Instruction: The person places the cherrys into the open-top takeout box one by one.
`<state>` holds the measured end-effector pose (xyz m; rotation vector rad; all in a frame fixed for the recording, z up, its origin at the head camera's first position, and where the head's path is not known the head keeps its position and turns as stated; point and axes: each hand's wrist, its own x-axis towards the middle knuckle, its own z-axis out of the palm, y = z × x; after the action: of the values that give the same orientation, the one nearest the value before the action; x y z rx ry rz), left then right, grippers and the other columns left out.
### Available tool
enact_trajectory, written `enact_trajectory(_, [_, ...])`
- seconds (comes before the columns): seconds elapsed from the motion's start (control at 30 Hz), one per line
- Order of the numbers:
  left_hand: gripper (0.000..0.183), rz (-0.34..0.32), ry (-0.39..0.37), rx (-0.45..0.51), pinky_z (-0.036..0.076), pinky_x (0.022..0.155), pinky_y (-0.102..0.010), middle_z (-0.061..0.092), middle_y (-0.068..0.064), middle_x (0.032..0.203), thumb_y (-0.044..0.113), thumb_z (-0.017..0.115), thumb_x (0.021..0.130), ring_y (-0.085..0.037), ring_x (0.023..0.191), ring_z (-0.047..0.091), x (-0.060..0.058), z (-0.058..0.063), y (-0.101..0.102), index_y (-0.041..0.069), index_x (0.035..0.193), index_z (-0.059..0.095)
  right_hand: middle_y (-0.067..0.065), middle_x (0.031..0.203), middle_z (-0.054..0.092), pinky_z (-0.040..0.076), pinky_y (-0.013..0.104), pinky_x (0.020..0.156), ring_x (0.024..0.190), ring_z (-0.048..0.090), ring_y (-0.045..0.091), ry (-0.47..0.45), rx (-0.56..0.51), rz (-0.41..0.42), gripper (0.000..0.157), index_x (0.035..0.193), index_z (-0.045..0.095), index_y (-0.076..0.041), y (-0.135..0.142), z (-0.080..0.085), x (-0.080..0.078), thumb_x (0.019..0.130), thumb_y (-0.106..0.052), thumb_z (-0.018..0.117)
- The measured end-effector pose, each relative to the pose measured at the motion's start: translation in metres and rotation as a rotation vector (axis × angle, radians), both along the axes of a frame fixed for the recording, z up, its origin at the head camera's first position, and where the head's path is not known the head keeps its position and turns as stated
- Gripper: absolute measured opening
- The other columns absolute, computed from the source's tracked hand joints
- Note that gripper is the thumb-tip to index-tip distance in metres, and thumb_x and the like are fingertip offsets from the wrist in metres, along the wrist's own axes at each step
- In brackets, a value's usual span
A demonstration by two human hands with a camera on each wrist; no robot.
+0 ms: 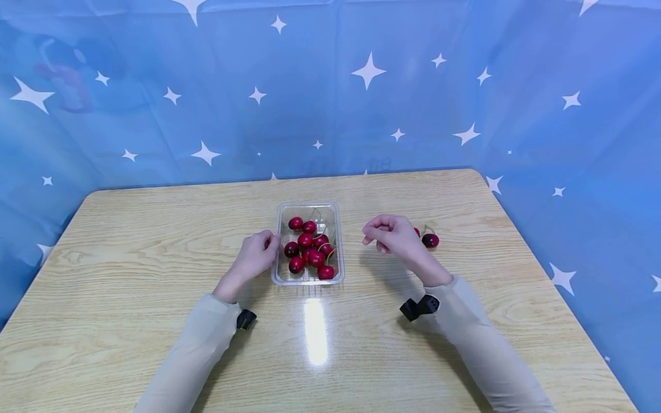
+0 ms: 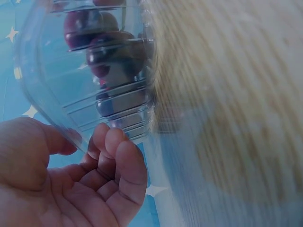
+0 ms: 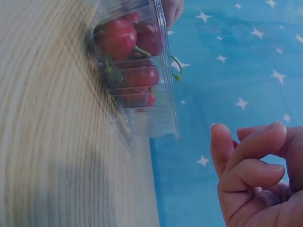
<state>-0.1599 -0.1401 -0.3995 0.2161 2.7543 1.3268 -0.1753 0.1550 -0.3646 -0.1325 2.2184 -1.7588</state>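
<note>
A clear plastic container (image 1: 341, 252) stands on the table with several dark red cherries (image 1: 316, 259) inside, some with green stems. My left hand (image 1: 256, 252) pinches its left rim, the thumb over the edge and the fingers against the outer wall (image 2: 71, 111). To the right of the container my right hand (image 1: 392, 234) hovers above the table, its fingers loosely bent. Nothing shows between those fingers in the right wrist view. Just beyond the right hand lies a loose dark cherry (image 1: 431, 240) with a stem, and another cherry (image 1: 416, 232) is partly hidden by the hand.
The pale wooden table (image 1: 155, 246) has rounded far corners. Behind it hangs a blue cloth (image 1: 310, 86) with white stars. A small black device (image 1: 419, 307) sits at the right wrist and another (image 1: 246, 319) at the left.
</note>
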Motion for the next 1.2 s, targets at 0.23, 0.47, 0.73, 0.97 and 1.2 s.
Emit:
enact_trajectory(0.23, [0.031, -0.004, -0.005, 0.002, 0.036, 0.046, -0.025, 0.051, -0.001, 0.055, 0.017, 0.043, 0.100, -0.014, 0.047, 0.046, 0.000, -0.001, 0.000, 0.000, 0.077, 0.056, 0.001, 0.072, 0.064, 0.033, 0.021, 0.047, 0.045, 0.039, 0.006, 0.009, 0.020, -0.011, 0.022, 0.101, 0.056, 0.010, 0.009, 0.001, -0.002, 0.095, -0.011, 0.055])
enact_trajectory(0.47, [0.031, 0.005, -0.004, 0.000, 0.036, 0.047, -0.025, 0.050, -0.001, 0.054, 0.016, 0.044, 0.099, -0.014, 0.048, 0.046, 0.001, -0.001, 0.000, 0.002, 0.075, 0.056, 0.000, 0.074, 0.065, 0.032, 0.021, 0.047, 0.046, 0.039, 0.008, -0.003, 0.008, -0.024, 0.023, 0.104, 0.055, 0.010, 0.015, 0.001, -0.002, 0.095, -0.011, 0.054])
enact_trajectory(0.73, [0.030, 0.002, 0.001, 0.005, 0.036, 0.045, -0.025, 0.051, -0.001, 0.054, 0.015, 0.045, 0.099, -0.013, 0.047, 0.046, 0.000, -0.001, 0.000, 0.003, 0.073, 0.054, 0.000, 0.073, 0.065, 0.032, 0.020, 0.047, 0.046, 0.039, 0.007, 0.005, -0.004, -0.036, 0.019, 0.100, 0.056, 0.008, 0.020, 0.003, -0.001, 0.094, -0.010, 0.055])
enact_trajectory(0.97, [0.029, 0.002, -0.005, 0.007, 0.036, 0.046, -0.025, 0.050, -0.002, 0.055, 0.015, 0.045, 0.099, -0.014, 0.047, 0.046, 0.000, -0.001, 0.000, 0.004, 0.074, 0.054, -0.003, 0.072, 0.064, 0.031, 0.020, 0.047, 0.046, 0.039, 0.007, 0.004, -0.001, -0.060, 0.020, 0.102, 0.055, 0.009, 0.027, 0.006, -0.002, 0.093, -0.010, 0.056])
enact_trajectory(1.2, [0.030, 0.001, 0.002, 0.000, 0.036, 0.046, -0.025, 0.050, -0.001, 0.054, 0.015, 0.044, 0.099, -0.014, 0.047, 0.045, 0.000, -0.001, 0.000, 0.004, 0.073, 0.054, -0.003, 0.071, 0.065, 0.032, 0.020, 0.047, 0.046, 0.039, 0.006, 0.009, -0.002, -0.079, 0.019, 0.100, 0.056, 0.006, 0.036, 0.007, -0.005, 0.093, -0.011, 0.058])
